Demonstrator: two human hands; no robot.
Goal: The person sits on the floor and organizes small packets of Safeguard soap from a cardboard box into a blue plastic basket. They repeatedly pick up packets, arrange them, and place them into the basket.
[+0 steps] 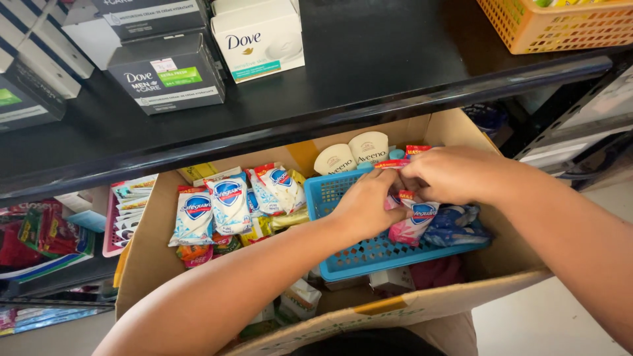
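Both hands worked over a blue perforated plastic basket (369,254) that sat inside an open brown cardboard box (148,254), at the 3 o'clock side of the box interior. The left hand (366,204) was curled, fingers closed around the top edge of a pink-and-white wrapped soap packet (410,224). The right hand (455,173), directly at 1 o'clock from the left and touching it, was cupped with its fingers folded down onto the same cluster of packets; exactly what it gripped could not be determined, as the fingertips were hidden.

Contents of the basket at that moment: the pink-and-white packet near the centre, and dark blue wrapped packets (455,227) just beside it at 3 o'clock. Much of the basket floor at 6 o'clock remained bare, so the sorting was judged to be at an early to middle stage.

Outside the basket, at 9 o'clock, a loose group of white-and-blue soap packets (221,204) lay in the box. Two cream round-topped tubes (353,157) stood at 12 o'clock. Above the box, a black shelf (369,59) carried grey and white soap cartons (171,72) and an orange plastic basket (560,26).
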